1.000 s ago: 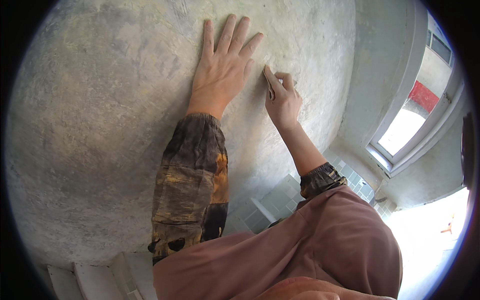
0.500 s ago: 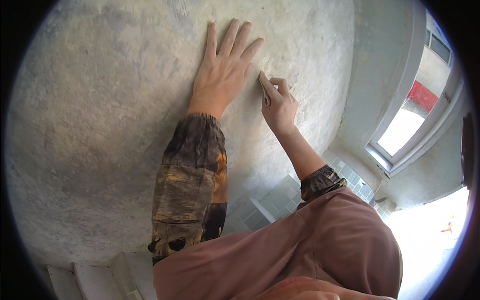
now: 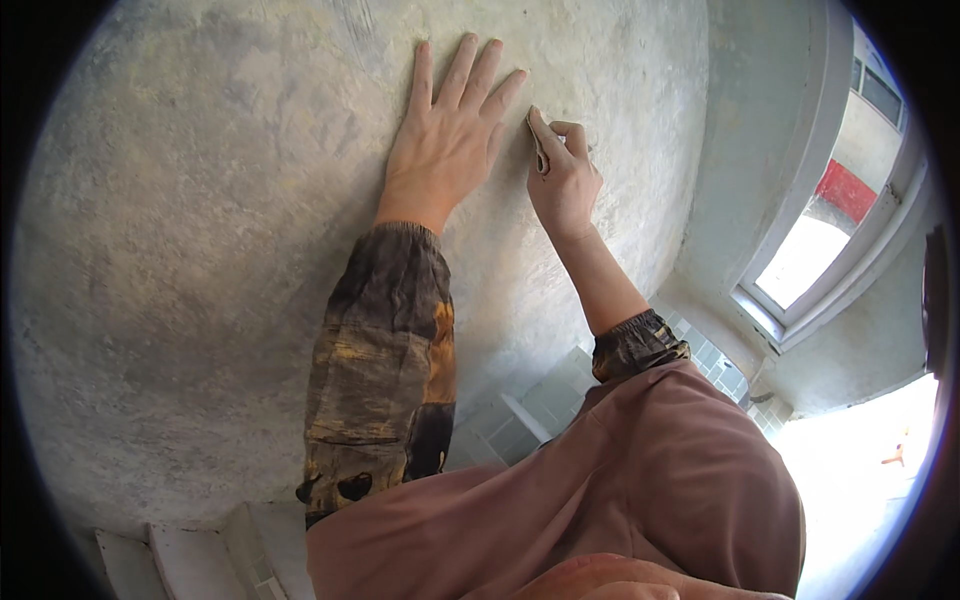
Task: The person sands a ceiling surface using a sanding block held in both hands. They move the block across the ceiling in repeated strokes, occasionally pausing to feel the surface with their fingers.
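My left hand (image 3: pixel 437 155) lies flat against a mottled grey, patchy plaster wall (image 3: pixel 200 230), with its fingers spread and pointing up. Just to its right, my right hand (image 3: pixel 568 192) grips a small folded piece of sandpaper (image 3: pixel 541 158), judging by its look, and presses it to the wall. Only the sandpaper's folded edge shows beside the thumb; the fingers cover the rest.
On the right is a window (image 3: pixel 800 250) in a pale frame, set in a side wall. Grey-green tiles (image 3: pixel 560 385) show behind my right arm. Pale ledges (image 3: pixel 195 560) stand at the lower left, and bright light enters at the lower right.
My right hand has slid up the wall with the folded sandpaper, its forearm rising too. My left hand has barely shifted upward and stays flat.
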### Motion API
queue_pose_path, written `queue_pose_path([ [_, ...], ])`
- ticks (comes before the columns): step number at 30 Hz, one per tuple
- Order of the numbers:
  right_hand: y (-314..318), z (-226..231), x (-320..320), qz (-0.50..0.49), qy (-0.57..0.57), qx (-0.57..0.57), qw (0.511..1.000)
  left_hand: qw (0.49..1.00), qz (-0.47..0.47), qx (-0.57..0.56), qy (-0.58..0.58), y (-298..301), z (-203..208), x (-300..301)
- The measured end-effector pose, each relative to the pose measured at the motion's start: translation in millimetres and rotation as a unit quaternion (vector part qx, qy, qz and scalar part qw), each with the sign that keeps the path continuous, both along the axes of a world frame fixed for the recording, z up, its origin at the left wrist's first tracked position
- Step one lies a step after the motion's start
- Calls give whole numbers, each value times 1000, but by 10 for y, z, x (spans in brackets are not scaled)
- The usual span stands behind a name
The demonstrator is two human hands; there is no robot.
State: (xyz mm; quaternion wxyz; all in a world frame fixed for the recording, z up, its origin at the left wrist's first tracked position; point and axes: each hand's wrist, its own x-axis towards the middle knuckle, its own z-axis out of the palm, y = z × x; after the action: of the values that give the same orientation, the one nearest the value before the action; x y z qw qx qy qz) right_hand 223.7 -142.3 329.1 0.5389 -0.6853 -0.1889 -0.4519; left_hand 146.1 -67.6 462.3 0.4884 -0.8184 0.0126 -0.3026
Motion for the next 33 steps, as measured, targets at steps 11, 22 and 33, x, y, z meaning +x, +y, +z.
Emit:
queue_pose_path([
  [11, -70, 72, 89, 7, -46, -43, 998, 1000, 0, 5, -7, -31, -6, 5],
  [22, -88, 135, 161, -6, -37, -23, 999, 1000, -4, 3, -2, -38, -2, 5],
  [33, -151, 171, 239, 6, -9, -17, 1000, 1000, -3, -7, 6, -59, -2, -7],
])
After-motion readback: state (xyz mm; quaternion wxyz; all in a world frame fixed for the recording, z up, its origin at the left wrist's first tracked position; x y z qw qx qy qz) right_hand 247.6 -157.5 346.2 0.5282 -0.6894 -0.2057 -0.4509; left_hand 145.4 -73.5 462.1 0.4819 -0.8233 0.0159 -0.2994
